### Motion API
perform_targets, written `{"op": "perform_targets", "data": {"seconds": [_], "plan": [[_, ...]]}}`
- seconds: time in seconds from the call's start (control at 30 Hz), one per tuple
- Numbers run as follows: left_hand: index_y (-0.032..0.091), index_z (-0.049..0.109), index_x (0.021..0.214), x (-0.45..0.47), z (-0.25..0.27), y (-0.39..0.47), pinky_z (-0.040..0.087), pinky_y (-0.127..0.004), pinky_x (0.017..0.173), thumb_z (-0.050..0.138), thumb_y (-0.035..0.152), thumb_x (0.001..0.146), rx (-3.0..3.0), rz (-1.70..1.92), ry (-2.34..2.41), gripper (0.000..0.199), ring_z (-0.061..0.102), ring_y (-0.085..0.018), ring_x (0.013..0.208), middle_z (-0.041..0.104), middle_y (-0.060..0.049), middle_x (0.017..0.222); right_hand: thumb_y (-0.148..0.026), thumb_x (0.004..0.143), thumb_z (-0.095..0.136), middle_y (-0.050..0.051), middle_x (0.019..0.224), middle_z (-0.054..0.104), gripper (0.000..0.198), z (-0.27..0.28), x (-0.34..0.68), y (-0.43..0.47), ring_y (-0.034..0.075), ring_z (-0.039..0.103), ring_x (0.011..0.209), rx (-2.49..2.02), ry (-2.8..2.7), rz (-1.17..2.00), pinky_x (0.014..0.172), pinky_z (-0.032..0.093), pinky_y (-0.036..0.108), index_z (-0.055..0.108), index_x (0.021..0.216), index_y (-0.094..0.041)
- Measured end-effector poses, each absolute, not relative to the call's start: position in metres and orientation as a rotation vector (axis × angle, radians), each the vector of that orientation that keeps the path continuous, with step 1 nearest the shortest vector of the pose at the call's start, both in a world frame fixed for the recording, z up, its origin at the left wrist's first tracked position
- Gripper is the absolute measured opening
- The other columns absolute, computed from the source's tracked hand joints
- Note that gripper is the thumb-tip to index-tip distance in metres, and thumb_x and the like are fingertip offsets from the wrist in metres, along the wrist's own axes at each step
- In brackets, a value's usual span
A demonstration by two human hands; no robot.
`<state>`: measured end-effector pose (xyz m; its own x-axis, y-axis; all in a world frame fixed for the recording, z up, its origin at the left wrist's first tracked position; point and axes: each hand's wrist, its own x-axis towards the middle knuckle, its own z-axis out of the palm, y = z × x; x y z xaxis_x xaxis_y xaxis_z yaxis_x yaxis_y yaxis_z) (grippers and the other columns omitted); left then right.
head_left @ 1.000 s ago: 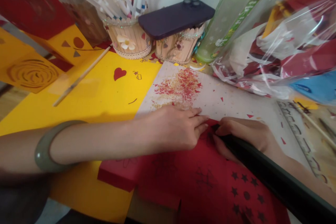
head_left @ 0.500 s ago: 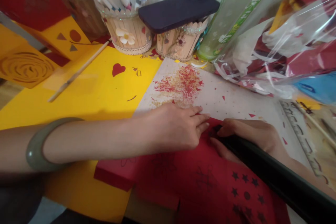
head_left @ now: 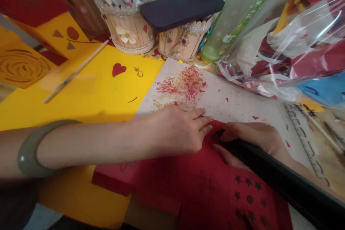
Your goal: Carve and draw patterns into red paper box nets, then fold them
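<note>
My left hand [head_left: 185, 129] lies across the far edge of the red paper [head_left: 188, 183], its fingers stretched out and pressing on the sheet. No object shows in it. Just to its right, my right hand [head_left: 253, 134] is closed on a long black tool [head_left: 269, 172], whose kind I cannot make out. The tool's narrow tip points at the paper near my left fingertips and partly hides my right hand. Dark stars and a dot, probably cut-outs, mark the paper's lower right, with faint drawn lines further left.
Yellow card [head_left: 102, 90] with a red heart [head_left: 119, 70] and a thin stick [head_left: 77, 72] covers the left. Red and gold scraps [head_left: 185, 84] litter the white sheet [head_left: 239, 111]. Behind stand a pen cup [head_left: 129, 34], a phone [head_left: 180, 9] resting on another cup, and a plastic bag [head_left: 293, 46].
Everything in view has shifted slightly left, as if the camera turned a little. Both hands keep nearly the same place on the red paper.
</note>
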<state>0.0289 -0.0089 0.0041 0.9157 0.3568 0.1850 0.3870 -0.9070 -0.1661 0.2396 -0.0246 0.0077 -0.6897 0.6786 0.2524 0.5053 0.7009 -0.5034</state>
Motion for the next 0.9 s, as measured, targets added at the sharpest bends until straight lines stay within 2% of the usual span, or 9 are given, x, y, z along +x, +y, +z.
{"op": "perform_targets", "data": {"seconds": [0.2, 0.3, 0.4, 0.47, 0.53, 0.63, 0.77, 0.83, 0.9], "plan": [[0.011, 0.063, 0.108, 0.032, 0.003, -0.012, 0.055, -0.029, 0.068, 0.046, 0.011, 0.087, -2.891, -0.376, -0.591, 0.027, 0.063, -0.021, 0.096, 0.066, -0.009, 0.111, -0.019, 0.075, 0.061, -0.006, 0.056, 0.055, 0.012, 0.013, 0.244, -0.025, 0.008, 0.047, 0.043, -1.209, -2.23, 0.746, 0.043, 0.038, 0.02, 0.05, 0.071, -0.023], [0.011, 0.064, 0.107, 0.034, 0.005, -0.015, 0.053, -0.034, 0.077, 0.045, 0.03, 0.091, -2.945, -0.389, -0.677, 0.032, 0.06, -0.024, 0.102, 0.065, -0.009, 0.113, -0.024, 0.079, 0.058, -0.003, 0.066, 0.058, 0.007, 0.018, 0.252, -0.018, 0.012, 0.054, 0.059, -1.316, -2.014, 0.759, 0.053, 0.042, 0.023, 0.054, 0.073, -0.024], [0.008, 0.06, 0.114, 0.037, 0.007, -0.022, 0.044, -0.042, 0.093, 0.041, 0.055, 0.089, -2.938, -0.321, -0.778, 0.056, 0.049, -0.03, 0.117, 0.058, -0.013, 0.123, -0.024, 0.078, 0.058, -0.002, 0.076, 0.057, 0.006, 0.02, 0.258, -0.011, 0.015, 0.055, 0.071, -1.321, -1.904, 0.743, 0.064, 0.043, 0.026, 0.055, 0.083, -0.025], [0.008, 0.055, 0.121, 0.039, 0.008, -0.027, 0.039, -0.045, 0.097, 0.044, 0.061, 0.085, -2.901, -0.255, -0.835, 0.065, 0.045, -0.032, 0.121, 0.054, -0.017, 0.127, -0.023, 0.078, 0.058, -0.002, 0.077, 0.055, 0.01, 0.02, 0.259, -0.009, 0.015, 0.054, 0.072, -1.322, -1.871, 0.748, 0.066, 0.042, 0.027, 0.052, 0.085, -0.024], [0.009, 0.053, 0.124, 0.039, 0.007, -0.029, 0.039, -0.044, 0.096, 0.048, 0.062, 0.081, -2.873, -0.192, -0.874, 0.068, 0.047, -0.032, 0.117, 0.056, -0.019, 0.123, -0.023, 0.078, 0.059, -0.003, 0.076, 0.053, 0.009, 0.02, 0.259, -0.009, 0.014, 0.052, 0.071, -1.303, -1.879, 0.753, 0.065, 0.042, 0.025, 0.051, 0.082, -0.023], [0.014, 0.051, 0.126, 0.034, 0.006, -0.019, 0.035, -0.046, 0.098, 0.053, 0.058, 0.08, -2.879, -0.152, -0.782, 0.064, 0.05, -0.029, 0.113, 0.059, -0.014, 0.117, -0.026, 0.078, 0.063, -0.003, 0.072, 0.056, 0.01, 0.022, 0.259, -0.01, 0.013, 0.052, 0.067, -1.269, -1.94, 0.823, 0.061, 0.042, 0.024, 0.055, 0.076, -0.022], [0.026, 0.047, 0.129, 0.018, 0.009, 0.006, 0.019, -0.055, 0.106, 0.047, 0.039, 0.092, -2.977, -0.138, -0.549, 0.039, 0.039, -0.025, 0.127, 0.05, -0.005, 0.134, -0.032, 0.076, 0.068, -0.002, 0.07, 0.058, 0.016, 0.022, 0.259, -0.012, 0.011, 0.053, 0.061, -1.23, -1.956, 0.937, 0.053, 0.042, 0.022, 0.057, 0.079, -0.02], [0.029, 0.05, 0.125, 0.014, 0.014, 0.011, 0.021, -0.055, 0.105, 0.048, 0.024, 0.092, -3.014, -0.081, -0.535, 0.034, 0.037, -0.024, 0.129, 0.049, -0.001, 0.135, -0.033, 0.076, 0.068, -0.003, 0.069, 0.057, 0.019, 0.022, 0.257, -0.013, 0.01, 0.051, 0.055, -1.212, -1.936, 0.992, 0.048, 0.041, 0.022, 0.057, 0.082, -0.02], [0.026, 0.056, 0.12, 0.017, 0.018, 0.006, 0.028, -0.052, 0.103, 0.054, 0.018, 0.087, -3.006, -0.059, -0.599, 0.034, 0.042, -0.026, 0.125, 0.054, -0.002, 0.13, -0.034, 0.075, 0.068, -0.002, 0.07, 0.057, 0.02, 0.022, 0.255, -0.015, 0.01, 0.052, 0.055, -1.206, -1.94, 0.999, 0.048, 0.041, 0.022, 0.056, 0.082, -0.019]]}}
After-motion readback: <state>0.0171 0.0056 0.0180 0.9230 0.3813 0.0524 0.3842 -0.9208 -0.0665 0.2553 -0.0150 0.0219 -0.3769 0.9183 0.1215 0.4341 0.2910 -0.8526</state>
